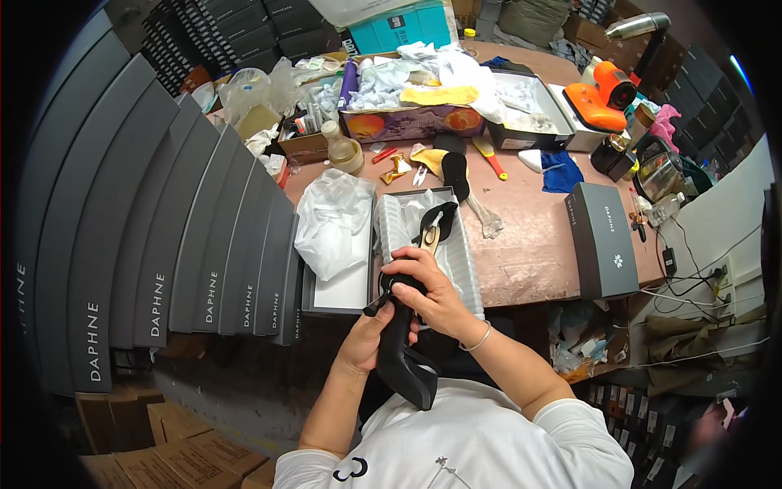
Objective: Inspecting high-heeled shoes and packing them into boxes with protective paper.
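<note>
Over the open shoebox (476, 281), both hands are closed around a black shoe (399, 342) close to my body. My left hand (366, 338) grips it from the left side. From above, my right hand (428, 293) has its fingers bent over the upper part, near what looks like a strap. Part of the grip is hidden behind the fingers. Just beyond them, a second black shoe piece with a beige insole (436, 224) lies over white wrapping in the box; whether it is separate from the held shoe is unclear. White tissue (334, 216) sits in the box part alongside.
Grey shoeboxes (179, 244) stand in a tall row at left. Another grey shoebox (603, 240) stands at right. Behind are a glass bottle (342, 151), a red-yellow brush (489, 157), a blue cloth (560, 173), a carton of crumpled paper (407, 124) and an orange device (599, 102). Cables hang at right.
</note>
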Motion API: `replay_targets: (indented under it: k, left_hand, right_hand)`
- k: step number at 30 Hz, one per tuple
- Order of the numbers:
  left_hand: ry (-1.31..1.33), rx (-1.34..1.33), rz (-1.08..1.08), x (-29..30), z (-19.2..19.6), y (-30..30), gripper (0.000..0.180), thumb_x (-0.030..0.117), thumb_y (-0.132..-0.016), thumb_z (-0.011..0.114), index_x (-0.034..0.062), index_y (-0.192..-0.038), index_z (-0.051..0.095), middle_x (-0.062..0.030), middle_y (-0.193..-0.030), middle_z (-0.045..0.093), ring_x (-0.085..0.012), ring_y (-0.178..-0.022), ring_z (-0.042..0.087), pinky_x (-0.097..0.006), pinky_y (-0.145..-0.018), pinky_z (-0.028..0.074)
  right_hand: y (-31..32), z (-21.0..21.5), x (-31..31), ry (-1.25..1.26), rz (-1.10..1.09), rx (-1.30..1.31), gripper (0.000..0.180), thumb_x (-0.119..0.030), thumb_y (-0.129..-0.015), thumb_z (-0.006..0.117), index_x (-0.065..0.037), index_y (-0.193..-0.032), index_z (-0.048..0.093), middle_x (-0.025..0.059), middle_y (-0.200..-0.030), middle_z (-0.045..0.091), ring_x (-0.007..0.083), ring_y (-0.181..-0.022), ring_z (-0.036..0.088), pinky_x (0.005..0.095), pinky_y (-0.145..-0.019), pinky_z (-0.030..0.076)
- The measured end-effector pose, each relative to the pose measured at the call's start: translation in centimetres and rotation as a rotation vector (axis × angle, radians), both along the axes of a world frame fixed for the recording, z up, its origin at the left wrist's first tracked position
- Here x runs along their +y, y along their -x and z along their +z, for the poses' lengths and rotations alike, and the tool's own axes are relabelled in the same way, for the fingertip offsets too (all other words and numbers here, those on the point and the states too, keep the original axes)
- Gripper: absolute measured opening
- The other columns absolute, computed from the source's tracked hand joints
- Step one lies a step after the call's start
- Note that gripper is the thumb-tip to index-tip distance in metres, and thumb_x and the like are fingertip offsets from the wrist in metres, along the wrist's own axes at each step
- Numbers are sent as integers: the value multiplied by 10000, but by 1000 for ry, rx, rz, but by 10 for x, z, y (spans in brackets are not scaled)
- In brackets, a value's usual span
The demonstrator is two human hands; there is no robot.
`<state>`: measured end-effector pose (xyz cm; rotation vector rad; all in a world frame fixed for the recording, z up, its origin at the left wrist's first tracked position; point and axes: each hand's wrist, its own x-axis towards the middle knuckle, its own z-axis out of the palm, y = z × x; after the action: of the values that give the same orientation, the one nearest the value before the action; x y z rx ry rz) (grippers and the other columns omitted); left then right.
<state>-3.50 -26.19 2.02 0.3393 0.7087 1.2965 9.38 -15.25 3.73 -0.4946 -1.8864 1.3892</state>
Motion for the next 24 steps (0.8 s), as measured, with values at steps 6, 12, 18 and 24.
replay_targets:
  k: [6,12,18,24]
  left_hand:
    - [8,70,-20,1,6,-9,416,395,-956,536,3,-1092,561,-128,-884,644,-194,-724,660,-303,-675,560]
    - [-58,167,5,1,19,4,374,342,-962,546,-8,-1090,563,-129,-923,655,-189,-776,668,-299,-704,561]
    - [-163,666,19,9,20,-10,256,177,-944,585,-10,-1118,564,-95,-934,662,-139,-794,632,-272,-733,520]
    - [-99,829,-69,-3,4,-7,203,57,-927,526,-22,-1108,572,-74,-939,664,-110,-796,609,-261,-742,501]
  right_hand:
    - [2,-14,19,714,-131,348,202,-214,-977,525,-43,-953,631,65,-953,638,148,-942,587,304,-891,443]
    - [-69,-43,76,323,-466,188,300,-267,-997,483,-17,-896,613,111,-988,669,173,-932,625,311,-876,458]
    - [-46,13,8,138,-53,54,822,-278,-816,732,-58,-1457,268,92,-1507,296,236,-1377,315,403,-1113,255]
    - [-15,-29,32,-167,-169,-176,234,-180,-971,462,-68,-1062,646,92,-1100,635,288,-1112,565,364,-1069,308]
